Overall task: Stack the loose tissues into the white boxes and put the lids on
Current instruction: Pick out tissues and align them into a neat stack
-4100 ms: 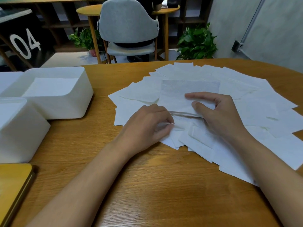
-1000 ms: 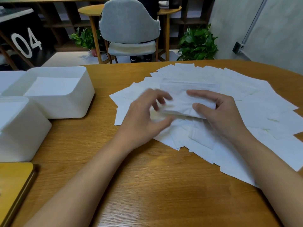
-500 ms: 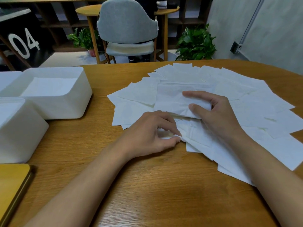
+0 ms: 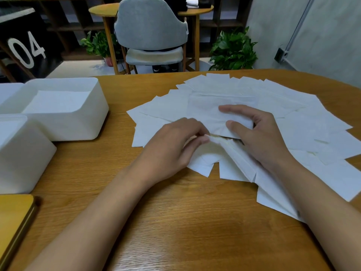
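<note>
Tissues (image 4: 289,106), thin, flat, rectangular

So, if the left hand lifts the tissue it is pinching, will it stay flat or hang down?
Probably it hangs down: the tissue bends up at the corner where the left hand pinches it. It looks thin and light, so it may flutter or drift. The other tissues overlap it, so a neighbour could drag along.

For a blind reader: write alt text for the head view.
A left hand pinches a tissue while the right hand holds a small stack, above loose tissues fanned over a wooden table; open white boxes stand at left.
</note>
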